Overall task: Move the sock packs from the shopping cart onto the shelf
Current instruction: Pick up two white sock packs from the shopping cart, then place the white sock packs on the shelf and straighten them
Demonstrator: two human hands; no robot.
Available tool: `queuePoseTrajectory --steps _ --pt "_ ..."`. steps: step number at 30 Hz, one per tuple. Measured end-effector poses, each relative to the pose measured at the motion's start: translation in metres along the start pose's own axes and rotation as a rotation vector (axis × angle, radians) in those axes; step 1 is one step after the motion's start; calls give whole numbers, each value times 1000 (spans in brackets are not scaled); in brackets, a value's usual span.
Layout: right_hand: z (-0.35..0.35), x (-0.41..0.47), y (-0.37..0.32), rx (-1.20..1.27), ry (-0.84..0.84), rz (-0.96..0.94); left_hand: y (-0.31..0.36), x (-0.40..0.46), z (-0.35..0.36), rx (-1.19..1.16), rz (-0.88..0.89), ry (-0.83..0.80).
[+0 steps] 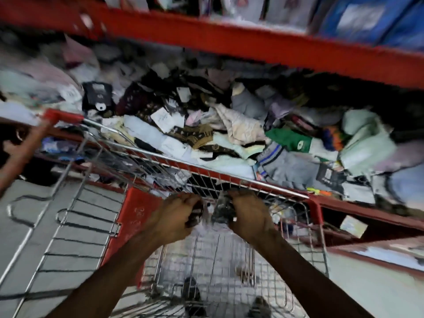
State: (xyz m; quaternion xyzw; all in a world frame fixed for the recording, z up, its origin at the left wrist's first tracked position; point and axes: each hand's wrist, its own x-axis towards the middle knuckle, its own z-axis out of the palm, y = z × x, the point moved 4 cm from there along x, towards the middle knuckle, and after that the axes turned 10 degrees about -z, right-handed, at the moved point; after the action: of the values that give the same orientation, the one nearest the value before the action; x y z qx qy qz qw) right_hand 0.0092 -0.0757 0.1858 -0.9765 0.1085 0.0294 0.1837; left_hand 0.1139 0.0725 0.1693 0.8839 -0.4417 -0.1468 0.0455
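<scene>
The frame is motion-blurred. My left hand (176,214) and my right hand (249,213) are both down inside the wire shopping cart (250,188) near its far end, side by side. Each is closed on a dark and grey sock pack (223,208) from a small bundle between them; whether it is one pack or two I cannot tell. Just beyond the cart's rim runs the red shelf (358,208), heaped with several loose sock packs (231,131) in white, grey, green and brown.
A higher red shelf board (263,48) crosses the top, with blue and white boxes on it. Another person's arm (20,154) reaches in at the left by the cart's red corner cap (60,115). Pale floor lies left; a lower shelf sits at right.
</scene>
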Motion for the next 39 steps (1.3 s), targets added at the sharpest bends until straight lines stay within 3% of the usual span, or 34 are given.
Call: queuePoseTrajectory --steps 8,13,19,27,39 --pt "-166 -7 -19 -196 186 -92 50 -17 -171 146 -24 299" --pt "-260 -10 -33 -259 378 -138 84 -18 -263 161 -63 342" --pt "-339 -6 -44 -291 486 -157 101 -13 -342 232 -13 487" --pt "-410 18 -60 -340 567 -127 109 15 -417 195 84 658" --pt "-439 87 -54 -416 503 -52 114 90 -458 257 80 565"
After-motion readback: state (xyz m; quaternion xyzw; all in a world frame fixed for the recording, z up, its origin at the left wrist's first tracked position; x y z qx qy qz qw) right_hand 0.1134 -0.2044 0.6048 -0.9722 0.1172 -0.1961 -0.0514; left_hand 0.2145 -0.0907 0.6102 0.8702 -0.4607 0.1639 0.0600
